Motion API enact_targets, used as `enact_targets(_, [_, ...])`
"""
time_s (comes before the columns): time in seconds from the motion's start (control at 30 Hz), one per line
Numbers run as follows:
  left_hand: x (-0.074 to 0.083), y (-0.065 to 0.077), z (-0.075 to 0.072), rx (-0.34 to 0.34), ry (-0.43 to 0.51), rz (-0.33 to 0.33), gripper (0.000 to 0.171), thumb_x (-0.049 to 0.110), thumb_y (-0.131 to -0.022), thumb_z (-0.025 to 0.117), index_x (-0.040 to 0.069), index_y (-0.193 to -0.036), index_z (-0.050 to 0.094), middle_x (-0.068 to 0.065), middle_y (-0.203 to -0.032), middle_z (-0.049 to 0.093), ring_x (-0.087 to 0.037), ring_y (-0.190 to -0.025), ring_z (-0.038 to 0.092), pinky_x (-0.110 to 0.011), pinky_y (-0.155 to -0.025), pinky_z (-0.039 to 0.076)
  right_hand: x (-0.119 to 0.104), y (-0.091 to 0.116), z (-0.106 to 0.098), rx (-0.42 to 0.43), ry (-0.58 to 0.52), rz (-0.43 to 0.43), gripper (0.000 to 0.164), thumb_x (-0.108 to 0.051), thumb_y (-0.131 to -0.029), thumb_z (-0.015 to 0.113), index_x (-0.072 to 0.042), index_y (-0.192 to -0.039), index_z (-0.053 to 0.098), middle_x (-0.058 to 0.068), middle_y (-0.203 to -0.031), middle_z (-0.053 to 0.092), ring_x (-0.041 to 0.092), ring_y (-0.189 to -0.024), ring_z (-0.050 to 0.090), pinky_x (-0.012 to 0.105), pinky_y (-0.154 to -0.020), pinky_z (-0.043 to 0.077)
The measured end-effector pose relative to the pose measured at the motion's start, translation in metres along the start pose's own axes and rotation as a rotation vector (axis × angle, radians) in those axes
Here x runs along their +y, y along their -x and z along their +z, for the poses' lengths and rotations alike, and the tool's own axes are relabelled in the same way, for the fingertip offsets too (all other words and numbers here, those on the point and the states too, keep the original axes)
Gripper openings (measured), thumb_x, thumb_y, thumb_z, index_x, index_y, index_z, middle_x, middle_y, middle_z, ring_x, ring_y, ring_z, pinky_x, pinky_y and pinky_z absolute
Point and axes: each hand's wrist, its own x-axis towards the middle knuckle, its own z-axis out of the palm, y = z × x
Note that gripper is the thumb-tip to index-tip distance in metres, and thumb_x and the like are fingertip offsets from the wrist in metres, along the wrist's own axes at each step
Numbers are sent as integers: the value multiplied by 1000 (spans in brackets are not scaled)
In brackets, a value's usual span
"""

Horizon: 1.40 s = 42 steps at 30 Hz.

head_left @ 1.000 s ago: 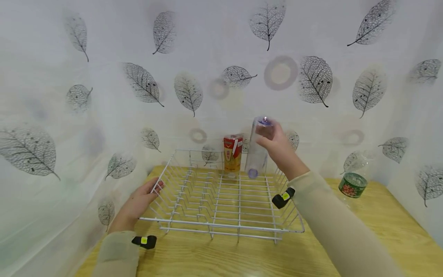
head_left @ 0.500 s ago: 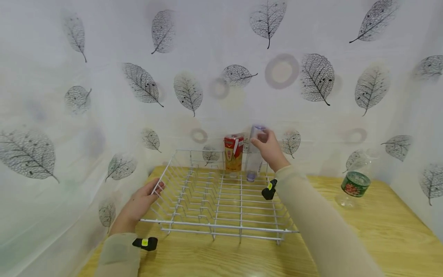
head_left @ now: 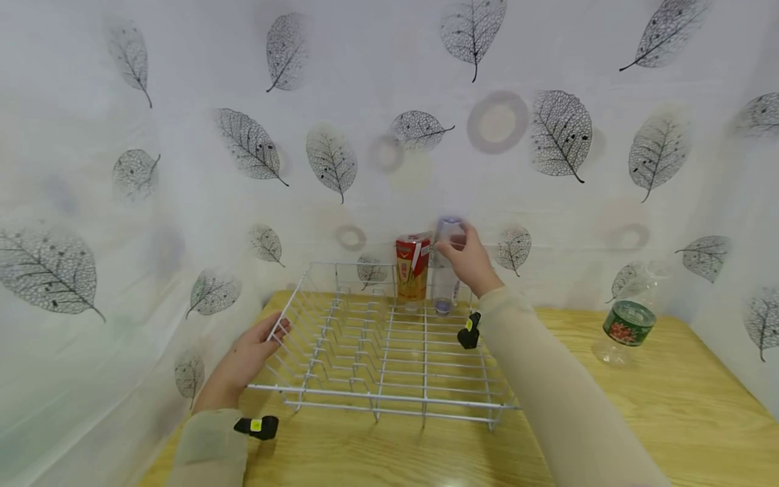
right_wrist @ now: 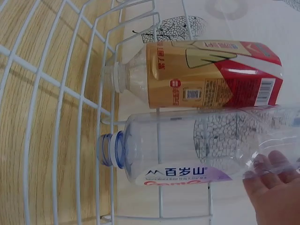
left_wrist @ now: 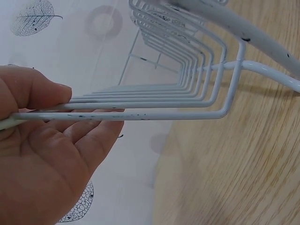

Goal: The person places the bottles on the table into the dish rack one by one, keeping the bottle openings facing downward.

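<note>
A white wire dish rack [head_left: 402,399] stands on the wooden table. The left hand [head_left: 246,358] grips its left side, thumb on one face of the wires and fingers on the other [left_wrist: 42,154]. Toward the rack's back right, the right hand [head_left: 471,260] holds a clear plastic bottle [right_wrist: 178,140] near its base. That bottle is upside down, its neck down at the rack's wires. Beside it, a bottle with a red and gold label [head_left: 412,270] also stands upside down against the rack's back; its neck [right_wrist: 115,77] points to the wires.
Right of the rack, a clear bottle with a green label [head_left: 629,323] stands on the table [head_left: 681,392]. A white curtain with a leaf print [head_left: 389,81] hangs behind and to the sides. Both wrists wear black camera straps.
The right hand has lowered the clear bottle and shifted it slightly left, so it now stands straighter next to the red and gold one. The left hand has stayed on the rack.
</note>
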Motion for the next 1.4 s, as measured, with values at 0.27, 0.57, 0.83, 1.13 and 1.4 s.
enact_targets(0.27, [2, -1, 2, -6, -6, 24, 61, 0, -106, 38, -7, -159, 9, -30, -157, 31, -43, -145, 31, -55, -115, 31, -6, 3, 2, -3, 73, 83, 89, -43, -100, 62, -15, -164, 6, 18, -158, 35, 37, -141, 38, 56, -110, 39])
enact_targets(0.57, [5, -1, 2, -7, -9, 13, 61, 3, -107, 39, -5, -160, 8, -29, -158, 30, -43, -146, 29, -57, -115, 29, -2, 11, -3, -16, 111, 84, 92, -43, -101, 62, -13, -164, 2, 21, -161, 29, 39, -145, 33, 57, -112, 36])
enact_targets(0.83, [1, 0, 3, -8, 10, -27, 62, 2, -107, 38, -3, -161, 7, -28, -159, 28, -41, -146, 29, -55, -116, 29, -9, 19, -18, -43, 106, 46, 95, -45, -100, 62, -18, -164, -3, 17, -163, 26, 36, -148, 27, 58, -113, 33])
enact_targets(1.13, [2, 2, 3, 0, 12, -5, 63, -2, -105, 37, -7, -159, 7, -31, -157, 30, -44, -145, 30, -58, -115, 30, -39, 29, -62, -53, 88, -36, 101, -52, -97, 64, -21, -164, -4, 16, -166, 17, 34, -151, 21, 58, -116, 29])
enact_targets(1.4, [2, 2, 3, -3, 8, -3, 62, -2, -104, 37, -7, -159, 8, -30, -157, 29, -43, -145, 30, -56, -115, 30, -57, 54, -110, -31, 157, -79, 100, -46, -97, 65, -22, -164, -5, 12, -168, 14, 32, -152, 20, 60, -116, 28])
